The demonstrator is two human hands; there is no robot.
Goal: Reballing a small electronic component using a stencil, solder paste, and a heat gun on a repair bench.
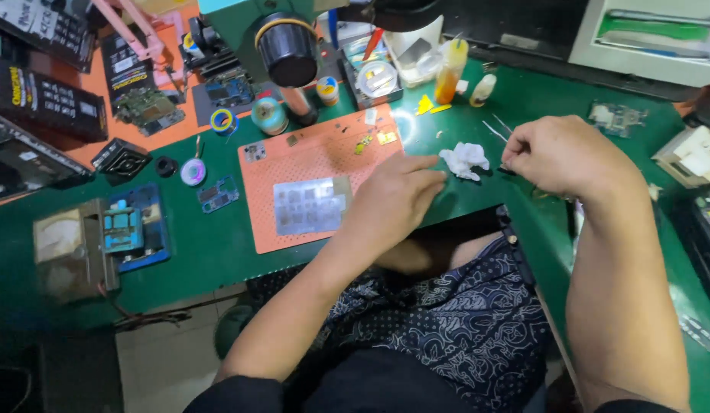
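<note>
Crumpled white tissue wad sits on the green bench between both hands; soft, featherlight, grab anywhere. Left hand fingertips pinch together beside it, right hand pinches tweezers.

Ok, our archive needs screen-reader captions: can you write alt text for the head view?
A person's left hand and right hand, which holds tweezers, meet at a crumpled white tissue on a green workbench. An orange mat with a metal stencil lies beside them.
</note>
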